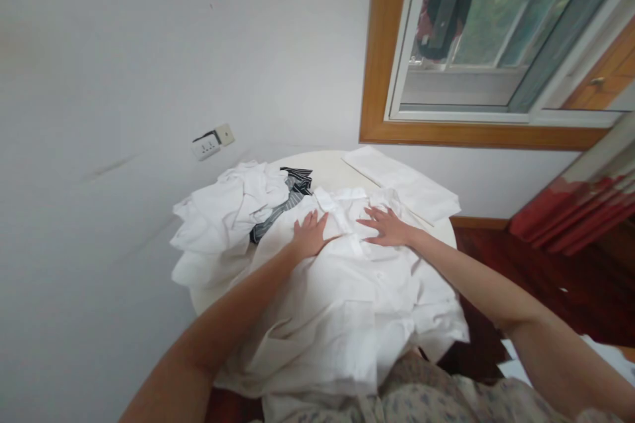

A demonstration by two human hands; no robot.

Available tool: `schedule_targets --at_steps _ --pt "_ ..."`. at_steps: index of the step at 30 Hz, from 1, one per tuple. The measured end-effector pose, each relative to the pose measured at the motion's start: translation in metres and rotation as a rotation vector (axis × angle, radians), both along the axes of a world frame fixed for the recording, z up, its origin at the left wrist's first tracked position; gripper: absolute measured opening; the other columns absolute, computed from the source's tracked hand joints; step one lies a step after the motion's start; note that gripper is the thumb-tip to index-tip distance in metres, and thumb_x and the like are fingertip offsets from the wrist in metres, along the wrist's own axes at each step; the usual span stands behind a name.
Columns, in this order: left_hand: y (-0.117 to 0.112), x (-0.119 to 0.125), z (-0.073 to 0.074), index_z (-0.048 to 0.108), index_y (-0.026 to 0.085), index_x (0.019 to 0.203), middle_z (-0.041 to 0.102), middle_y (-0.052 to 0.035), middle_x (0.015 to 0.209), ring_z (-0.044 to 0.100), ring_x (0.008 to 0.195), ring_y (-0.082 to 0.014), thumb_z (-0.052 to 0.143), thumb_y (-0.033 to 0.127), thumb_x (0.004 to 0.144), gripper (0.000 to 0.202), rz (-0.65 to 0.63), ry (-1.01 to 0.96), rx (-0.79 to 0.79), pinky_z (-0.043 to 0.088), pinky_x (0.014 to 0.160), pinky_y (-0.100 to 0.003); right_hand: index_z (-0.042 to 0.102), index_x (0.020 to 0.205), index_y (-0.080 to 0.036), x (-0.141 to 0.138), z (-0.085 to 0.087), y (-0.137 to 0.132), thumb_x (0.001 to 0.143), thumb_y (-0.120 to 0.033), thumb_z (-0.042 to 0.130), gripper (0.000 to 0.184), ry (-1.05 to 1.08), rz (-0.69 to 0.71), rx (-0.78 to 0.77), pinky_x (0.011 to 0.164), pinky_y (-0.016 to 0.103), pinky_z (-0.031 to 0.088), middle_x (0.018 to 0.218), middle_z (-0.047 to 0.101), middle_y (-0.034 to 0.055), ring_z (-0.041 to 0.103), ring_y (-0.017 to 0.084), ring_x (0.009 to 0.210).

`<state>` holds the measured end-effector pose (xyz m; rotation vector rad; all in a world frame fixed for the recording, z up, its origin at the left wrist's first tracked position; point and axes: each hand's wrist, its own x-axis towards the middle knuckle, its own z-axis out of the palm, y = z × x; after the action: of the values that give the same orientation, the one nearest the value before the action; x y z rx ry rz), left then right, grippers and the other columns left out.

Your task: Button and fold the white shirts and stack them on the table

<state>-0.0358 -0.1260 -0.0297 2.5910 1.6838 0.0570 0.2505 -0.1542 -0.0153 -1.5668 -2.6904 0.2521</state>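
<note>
A white button-up shirt [347,304] lies spread over a small round white table [327,168], its hem hanging off the near edge. My left hand [308,234] rests flat on the shirt's upper part, fingers stretched out toward the collar. My right hand [387,225] lies flat beside it on the shirt, fingers spread and pointing left. Both hands press on the cloth and hold nothing.
A heap of white garments [223,218] with a dark striped piece [292,195] sits at the table's left. A folded white cloth [401,182] lies at the back right. A grey wall with a socket [211,142], a wood-framed window [476,46] and a red floor [540,277] surround the table.
</note>
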Motion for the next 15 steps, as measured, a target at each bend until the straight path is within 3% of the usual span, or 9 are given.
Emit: schedule_targets --at_steps 3,7,9,11,13,15 --pt "-0.012 -0.006 0.003 0.026 0.024 0.15 0.024 -0.0177 0.156 0.025 0.142 -0.0375 0.053 0.055 0.083 0.079 -0.083 0.02 -0.063 0.03 0.104 -0.064 0.037 0.146 -0.034 0.014 -0.004 -0.024 0.087 -0.066 0.043 0.068 0.013 -0.065 0.083 0.109 0.063 0.014 0.159 0.016 0.0122 0.019 0.037 0.143" --pt "-0.018 -0.006 0.01 0.042 0.021 0.143 0.04 -0.0159 0.148 0.037 0.135 -0.0332 0.056 0.047 0.084 0.066 -0.184 -0.04 0.078 0.032 0.108 -0.051 0.035 0.148 -0.026 0.016 0.004 -0.029 0.088 -0.063 0.046 0.072 -0.043 -0.049 0.091 0.11 0.061 0.014 0.155 0.028 0.0158 0.021 0.035 0.142" --pt "-0.013 0.0 0.019 0.055 0.017 0.13 0.054 -0.0149 0.135 0.048 0.125 -0.0289 0.051 0.051 0.086 0.055 -0.204 -0.107 0.154 0.036 0.106 -0.043 0.045 0.142 -0.024 0.01 0.016 -0.02 0.085 -0.064 0.05 0.069 -0.062 -0.009 0.072 0.11 0.057 0.018 0.15 0.039 0.0149 0.029 0.034 0.139" --pt "-0.004 0.009 0.029 0.065 0.017 0.111 0.064 -0.0123 0.115 0.055 0.111 -0.0241 0.041 0.047 0.093 0.042 -0.196 -0.163 0.218 0.04 0.101 -0.037 0.059 0.129 -0.023 0.002 0.031 -0.006 0.087 -0.06 0.048 0.057 -0.057 -0.007 0.078 0.107 0.049 0.029 0.137 0.053 0.0138 0.044 0.032 0.129" --pt "0.007 0.018 0.035 0.066 0.017 0.098 0.065 -0.0108 0.101 0.057 0.103 -0.0226 0.035 0.037 0.096 0.037 -0.166 -0.188 0.278 0.041 0.097 -0.037 0.066 0.118 -0.019 -0.008 0.041 0.012 0.093 -0.05 0.043 0.046 -0.063 -0.051 0.095 0.098 0.04 0.04 0.122 0.064 0.0146 0.057 0.029 0.115" --pt "0.016 0.025 0.035 0.063 0.016 0.098 0.062 -0.0109 0.101 0.055 0.103 -0.0237 0.04 0.03 0.094 0.027 -0.115 -0.198 0.337 0.041 0.095 -0.037 0.066 0.117 -0.017 -0.017 0.043 0.03 0.094 -0.04 0.042 0.041 -0.108 -0.089 0.09 0.093 0.037 0.043 0.114 0.066 0.0161 0.06 0.028 0.108"
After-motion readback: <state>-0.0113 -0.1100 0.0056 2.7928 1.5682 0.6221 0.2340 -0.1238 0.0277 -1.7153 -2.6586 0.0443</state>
